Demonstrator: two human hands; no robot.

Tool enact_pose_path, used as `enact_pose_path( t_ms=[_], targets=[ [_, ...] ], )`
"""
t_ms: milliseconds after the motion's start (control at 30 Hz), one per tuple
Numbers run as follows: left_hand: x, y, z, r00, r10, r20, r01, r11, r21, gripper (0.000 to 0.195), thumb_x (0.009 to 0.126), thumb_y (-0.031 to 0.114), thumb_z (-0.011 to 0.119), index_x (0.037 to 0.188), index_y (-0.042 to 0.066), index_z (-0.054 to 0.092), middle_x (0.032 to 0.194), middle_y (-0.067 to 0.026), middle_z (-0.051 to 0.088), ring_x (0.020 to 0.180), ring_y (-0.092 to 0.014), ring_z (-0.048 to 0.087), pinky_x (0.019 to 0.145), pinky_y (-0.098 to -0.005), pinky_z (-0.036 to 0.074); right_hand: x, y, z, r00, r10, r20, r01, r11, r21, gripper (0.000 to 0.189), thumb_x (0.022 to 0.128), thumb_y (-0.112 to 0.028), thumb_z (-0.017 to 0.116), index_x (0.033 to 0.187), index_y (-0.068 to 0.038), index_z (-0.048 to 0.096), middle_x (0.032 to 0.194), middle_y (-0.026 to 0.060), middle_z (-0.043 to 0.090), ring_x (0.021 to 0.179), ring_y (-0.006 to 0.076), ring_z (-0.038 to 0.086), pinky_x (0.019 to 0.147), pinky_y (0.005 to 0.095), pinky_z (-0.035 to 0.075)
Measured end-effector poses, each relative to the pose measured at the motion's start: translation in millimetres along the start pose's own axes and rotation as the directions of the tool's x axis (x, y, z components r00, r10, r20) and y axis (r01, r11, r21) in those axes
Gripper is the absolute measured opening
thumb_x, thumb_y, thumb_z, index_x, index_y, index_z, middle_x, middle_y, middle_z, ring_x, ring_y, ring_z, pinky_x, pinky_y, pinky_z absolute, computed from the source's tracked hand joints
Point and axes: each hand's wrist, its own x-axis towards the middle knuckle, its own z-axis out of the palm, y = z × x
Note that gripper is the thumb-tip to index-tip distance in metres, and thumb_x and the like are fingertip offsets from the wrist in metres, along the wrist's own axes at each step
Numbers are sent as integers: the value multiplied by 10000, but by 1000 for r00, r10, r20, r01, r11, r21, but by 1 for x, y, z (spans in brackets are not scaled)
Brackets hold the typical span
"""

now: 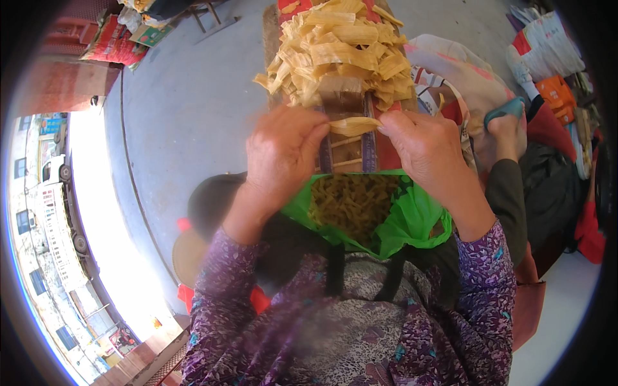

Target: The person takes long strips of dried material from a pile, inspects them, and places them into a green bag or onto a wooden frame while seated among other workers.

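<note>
My left hand (285,149) pinches the left end of a flat, dried yellow strip (355,126), and the fingertips of my right hand (420,144) grip its right end. The strip spans the gap between them, slightly twisted. Just beyond it, a heap of similar yellow strips (343,53) covers the far part of a narrow bench (270,36). Under the strip is a brown board (345,149) edged with dark printed bands, with thin sticks across it. Nearest my lap, an open green plastic bag (410,217) holds many small brownish-yellow pieces (355,202), too dim to make out singly.
Beside the bench at the right, another person's foot in a teal slipper (504,113) rests by a patterned cloth (463,62). An orange bag (555,99) and a white sack (550,43) lie farther right. Red sacks (116,41) stand at the upper left, near a bright doorway (116,231).
</note>
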Motion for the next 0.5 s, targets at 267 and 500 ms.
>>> enact_pose_path(
  t_ms=[267, 500],
  targets=[
    [-40, 36, -22, 996, -45, 81, 39, 996, 82, 164, 838, 91, 723, 998, 56, 734, 926, -88, 695, 831, -285, 641, 751, -377, 503, -56, -16, -17, 993, 115, -35, -108, 978, 176, 165, 784, -70, 675, 949, -75, 673, 660, 76, 528, 581, 261, 589, 508, 366, 452],
    [-70, 84, -14, 648, -416, 638, 739, 142, -658, 290, 1013, 209, 573, 1144, -39, 647, 936, -106, 701, 763, -165, 641, 704, -291, 521, -60, -48, -11, 969, -249, 9, 247, 964, 100, 376, 704, -112, 711, 1078, -80, 706, 741, 13, 493, 623, 177, 533, 516, 316, 440]
  ],
)
